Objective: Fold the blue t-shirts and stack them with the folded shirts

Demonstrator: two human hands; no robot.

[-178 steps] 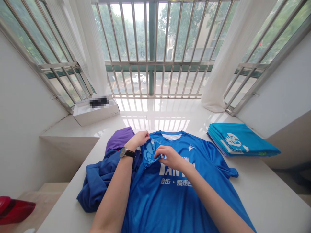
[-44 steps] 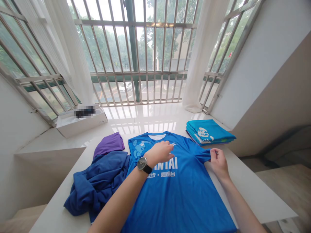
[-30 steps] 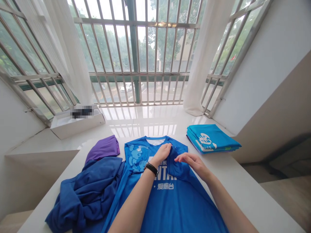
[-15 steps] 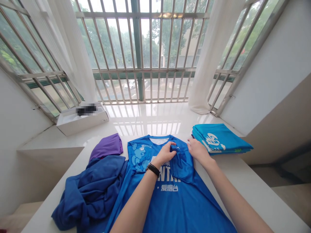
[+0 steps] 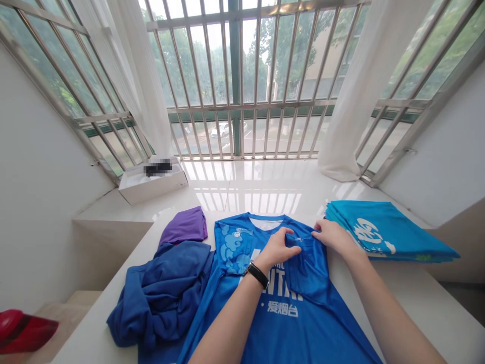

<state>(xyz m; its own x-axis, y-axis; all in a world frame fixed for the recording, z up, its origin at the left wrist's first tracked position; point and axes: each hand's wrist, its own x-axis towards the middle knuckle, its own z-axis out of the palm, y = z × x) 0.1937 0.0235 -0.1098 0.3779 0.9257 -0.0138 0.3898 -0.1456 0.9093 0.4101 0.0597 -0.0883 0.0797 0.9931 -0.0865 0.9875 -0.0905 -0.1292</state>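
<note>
A blue T-shirt (image 5: 261,323) with white lettering lies front up on the white table, collar toward the window. Both its sleeves are folded inward over the chest; the left one shows a light-blue cloud pattern. My left hand (image 5: 276,248), with a black band on its wrist, rests over the right-hand folded sleeve, thumb and fingers apart. At the shirt's right shoulder edge, my right hand (image 5: 335,236) pinches the fabric between thumb and fingertips. A stack of folded turquoise shirts (image 5: 401,230) sits just right of that hand.
Left of the shirt lie a crumpled navy garment (image 5: 162,293) and a folded purple cloth (image 5: 185,226). A white box (image 5: 153,187) stands on the sill by the barred window. Something red (image 5: 28,331) shows at the lower left, beyond the white table (image 5: 91,323).
My view has swung left, so everything sits farther right. My left thumb and fingers have spread apart over the sleeve. My right hand stays at the shoulder edge. The red object has entered view.
</note>
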